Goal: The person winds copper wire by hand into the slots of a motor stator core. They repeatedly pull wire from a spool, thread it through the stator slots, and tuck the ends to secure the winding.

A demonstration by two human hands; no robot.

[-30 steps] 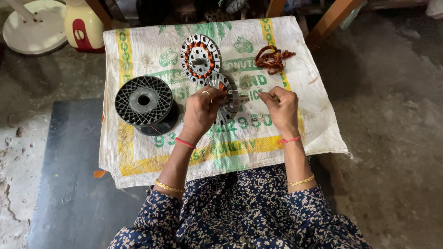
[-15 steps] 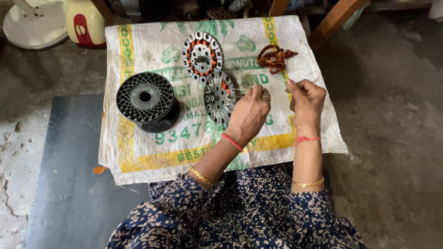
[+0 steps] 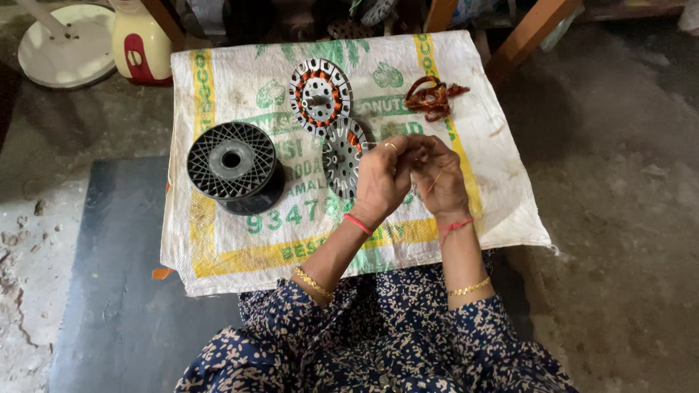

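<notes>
I see one package: a flattened woven sack (image 3: 218,240) spread as a cover, white with yellow stripes and green print. On the floor top left, a cream jug (image 3: 142,40) bears a red label (image 3: 135,54).

I'm looking through a single head-worn camera, pointing steeply down from above the person's lap onto the sack-covered worktop (image 3: 218,247). It sits fairly close, forearms filling the lower frame, bare floor (image 3: 626,218) showing either side. No second view to overlap.
</notes>
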